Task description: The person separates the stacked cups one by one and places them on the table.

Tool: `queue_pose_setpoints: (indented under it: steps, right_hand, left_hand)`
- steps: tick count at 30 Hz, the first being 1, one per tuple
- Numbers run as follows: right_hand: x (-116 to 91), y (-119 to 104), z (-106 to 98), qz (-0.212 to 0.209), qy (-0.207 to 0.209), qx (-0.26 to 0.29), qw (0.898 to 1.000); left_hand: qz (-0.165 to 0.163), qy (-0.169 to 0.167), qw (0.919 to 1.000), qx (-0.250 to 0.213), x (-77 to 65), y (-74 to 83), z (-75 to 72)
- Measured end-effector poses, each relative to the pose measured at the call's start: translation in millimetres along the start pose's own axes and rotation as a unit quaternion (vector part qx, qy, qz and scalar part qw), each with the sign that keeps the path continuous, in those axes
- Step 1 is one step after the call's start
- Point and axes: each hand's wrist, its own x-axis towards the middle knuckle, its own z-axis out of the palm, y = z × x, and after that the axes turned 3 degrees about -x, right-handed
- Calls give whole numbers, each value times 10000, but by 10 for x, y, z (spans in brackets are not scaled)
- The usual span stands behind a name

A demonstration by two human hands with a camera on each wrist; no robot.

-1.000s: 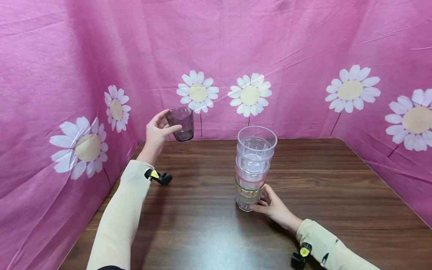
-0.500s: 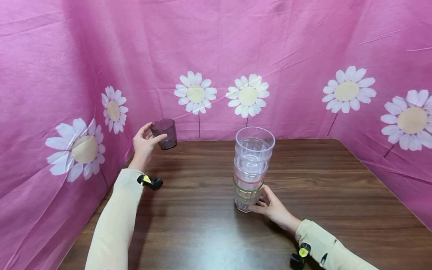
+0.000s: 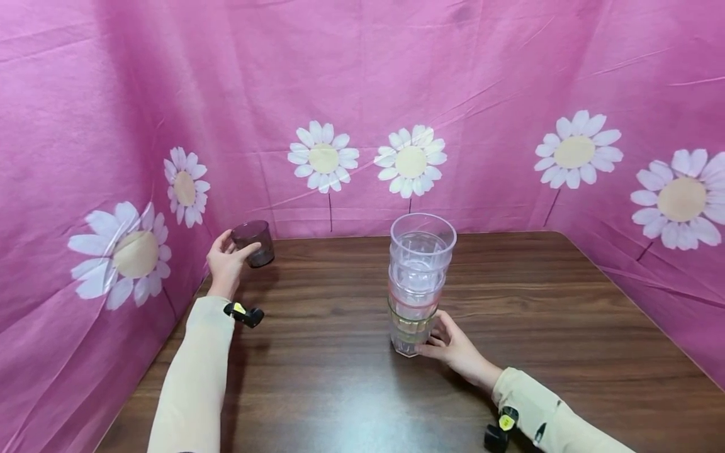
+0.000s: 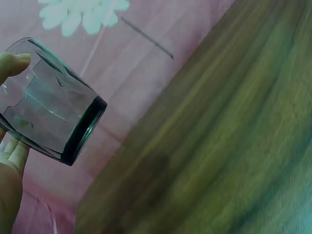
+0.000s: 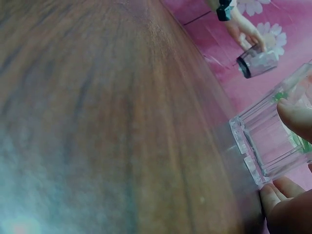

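Observation:
My left hand (image 3: 225, 264) holds a smoky purple-grey tumbler (image 3: 253, 244) between thumb and fingers over the table's far left corner. In the left wrist view the tumbler (image 4: 56, 105) has a thick dark base, and the thumb lies along its side. A tall stack of see-through tumblers (image 3: 420, 280), with clear, pinkish and greenish bands, stands upright in the middle. My right hand (image 3: 461, 355) grips the lowest tumbler from the right. Its clear base (image 5: 248, 151) shows at the tabletop in the right wrist view, the fingers low beside it.
The brown wood-grain table (image 3: 317, 377) reaches back to a pink curtain (image 3: 362, 82) with large white daisies, which encloses the left, back and right sides. Black wrist cameras sit on both cream sleeves (image 3: 192, 377).
My left hand has moved left and down with the smoky tumbler, closer to the table's far left corner. My right hand stays on the stack, and the head view shifts slightly.

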Motion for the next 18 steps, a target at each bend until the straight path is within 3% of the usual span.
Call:
queue_pose_setpoints:
  steps: [11,18]
  right_hand:
    - [-24,-11,-3,-61,18,-13,10000]
    - [-23,-13,1,40,40,17,10000]
  left_hand:
    - [-180,353,9990,188,-54,-239,-236]
    - [-122,575,9982,119,-78,-380,-320]
